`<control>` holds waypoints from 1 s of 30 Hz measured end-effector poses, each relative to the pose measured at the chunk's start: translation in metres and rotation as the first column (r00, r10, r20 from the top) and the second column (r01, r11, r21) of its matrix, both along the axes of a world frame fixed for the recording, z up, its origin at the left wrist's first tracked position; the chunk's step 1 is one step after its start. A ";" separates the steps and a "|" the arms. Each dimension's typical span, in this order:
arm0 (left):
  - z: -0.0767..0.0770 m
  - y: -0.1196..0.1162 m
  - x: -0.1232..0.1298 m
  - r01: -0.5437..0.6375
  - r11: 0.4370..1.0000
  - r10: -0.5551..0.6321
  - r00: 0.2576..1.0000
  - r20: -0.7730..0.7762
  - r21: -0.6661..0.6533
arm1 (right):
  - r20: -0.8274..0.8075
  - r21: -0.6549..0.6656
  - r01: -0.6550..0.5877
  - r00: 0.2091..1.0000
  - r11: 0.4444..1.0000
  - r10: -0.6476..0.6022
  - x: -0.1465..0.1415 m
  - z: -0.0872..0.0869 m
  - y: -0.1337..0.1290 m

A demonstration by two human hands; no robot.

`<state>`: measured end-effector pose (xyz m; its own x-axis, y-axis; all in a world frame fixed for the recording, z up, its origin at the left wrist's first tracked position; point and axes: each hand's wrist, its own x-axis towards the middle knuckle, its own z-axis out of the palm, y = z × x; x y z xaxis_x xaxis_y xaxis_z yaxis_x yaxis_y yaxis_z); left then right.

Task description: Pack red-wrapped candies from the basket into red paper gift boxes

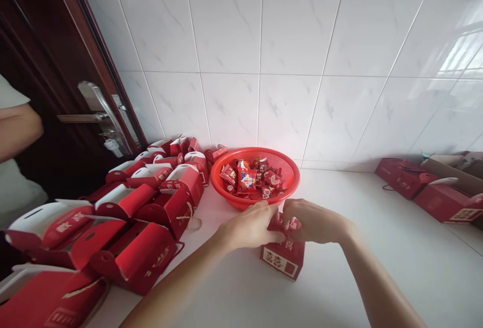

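Note:
A small red gift box [284,256] with gold and white characters stands upright on the white tabletop, close in front of me. My left hand [253,225] grips its upper left side, thumb across the front. On the upper right side, my right hand [315,221] has its fingers curled over the top flaps. Part of the box top is hidden behind both hands. Just beyond the hands sits a red plastic basket [222,194] with a perforated wall, holding several wrapped candies [247,181].
Several open red gift boxes [151,257] crowd the left side of the white table [362,267]. More red boxes [405,179] lie at the right by the tiled wall [290,111], near a cardboard carton [451,159]. At the far left, a person's arm [18,129] shows before a dark door [41,56].

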<state>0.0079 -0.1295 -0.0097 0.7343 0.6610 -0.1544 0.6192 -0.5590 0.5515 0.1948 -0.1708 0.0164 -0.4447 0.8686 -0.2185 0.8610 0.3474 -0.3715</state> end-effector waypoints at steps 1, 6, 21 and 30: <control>0.002 0.001 -0.001 0.047 0.999 -0.047 0.999 0.002 -0.021 | -0.007 0.006 0.020 1.000 1.000 -0.020 0.001 -0.001 0.000; 0.005 0.003 -0.003 0.112 0.991 -0.112 0.994 -0.003 -0.069 | -0.009 -0.033 0.036 0.999 0.999 -0.036 0.008 -0.006 0.003; -0.012 -0.018 0.021 -0.052 0.994 0.058 0.996 -0.061 0.094 | 0.043 -0.085 0.146 0.989 0.986 -0.143 0.014 0.005 -0.004; -0.012 -0.018 0.019 -0.024 0.994 0.032 0.997 -0.077 0.104 | 0.023 -0.099 0.064 0.998 0.993 -0.062 0.022 -0.004 0.000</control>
<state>0.0266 -0.1474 -0.0221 0.7037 0.6964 -0.1408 0.6744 -0.5923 0.4408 0.2169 -0.1711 0.0129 -0.3848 0.8680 -0.3139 0.8875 0.2545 -0.3842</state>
